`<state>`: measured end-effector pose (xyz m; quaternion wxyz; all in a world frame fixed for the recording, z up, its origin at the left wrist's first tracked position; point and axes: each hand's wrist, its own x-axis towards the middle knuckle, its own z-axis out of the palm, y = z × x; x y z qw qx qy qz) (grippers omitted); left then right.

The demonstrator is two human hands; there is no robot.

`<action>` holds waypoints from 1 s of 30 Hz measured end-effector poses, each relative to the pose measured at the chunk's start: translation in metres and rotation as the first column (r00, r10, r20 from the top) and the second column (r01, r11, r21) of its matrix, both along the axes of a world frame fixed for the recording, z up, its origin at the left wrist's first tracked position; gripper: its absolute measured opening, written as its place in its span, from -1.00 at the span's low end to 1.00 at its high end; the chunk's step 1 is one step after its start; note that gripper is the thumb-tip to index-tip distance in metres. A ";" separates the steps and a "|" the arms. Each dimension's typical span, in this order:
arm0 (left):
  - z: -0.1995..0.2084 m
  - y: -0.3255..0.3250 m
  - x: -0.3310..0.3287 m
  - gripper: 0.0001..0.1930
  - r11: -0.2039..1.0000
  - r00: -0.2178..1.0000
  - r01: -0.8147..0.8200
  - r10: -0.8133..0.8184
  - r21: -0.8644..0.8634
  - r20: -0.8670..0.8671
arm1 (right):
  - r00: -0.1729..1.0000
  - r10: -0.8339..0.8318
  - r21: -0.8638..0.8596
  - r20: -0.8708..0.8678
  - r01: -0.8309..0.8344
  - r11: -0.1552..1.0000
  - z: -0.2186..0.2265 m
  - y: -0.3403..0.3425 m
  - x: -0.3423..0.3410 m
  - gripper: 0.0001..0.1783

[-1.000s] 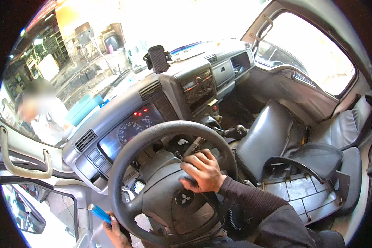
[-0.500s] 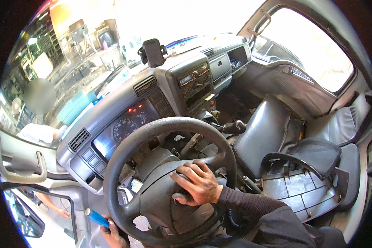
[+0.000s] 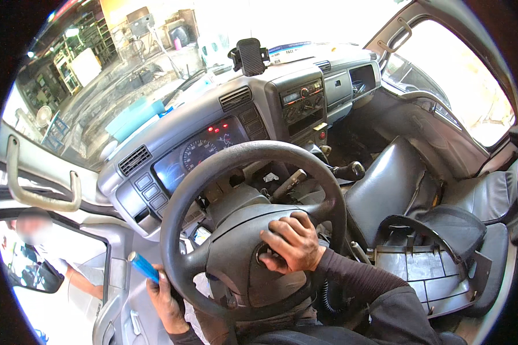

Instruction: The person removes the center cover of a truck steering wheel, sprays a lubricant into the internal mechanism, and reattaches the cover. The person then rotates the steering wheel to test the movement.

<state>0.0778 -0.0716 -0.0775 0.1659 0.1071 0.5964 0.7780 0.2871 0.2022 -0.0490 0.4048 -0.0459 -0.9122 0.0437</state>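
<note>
Inside the vehicle cab, dashboard (image 3: 193,112): grey, moulded; small red lights (image 3: 217,127) lit on the instrument cluster (image 3: 197,152).
Seat (image 3: 380,178): black, glossy, right of the steering wheel (image 3: 171,230).
Steering wheel: black, in front of the person.
Panel (image 3: 429,284): grey, gridded, near the dark right sleeve (image 3: 362,282).
Right hand (image 3: 293,244): laid on the wheel's hub (image 3: 236,236), fingers bent, thumb apart; grip released.
Left hand (image 3: 168,302): low, outside the wheel's left side; grip closed round a blue cylinder (image 3: 143,266).
Phone holder (image 3: 251,57): black, atop the dashboard.
Blue cylinder: tilted, upper end jutting from the left hand, just beside the steering wheel.
</note>
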 end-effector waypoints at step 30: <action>0.007 0.013 0.001 -0.75 1.000 0.999 -0.014 0.014 0.002 -0.050 | 0.988 -0.092 0.096 0.125 0.080 0.992 -0.026 -0.016 0.024 -0.36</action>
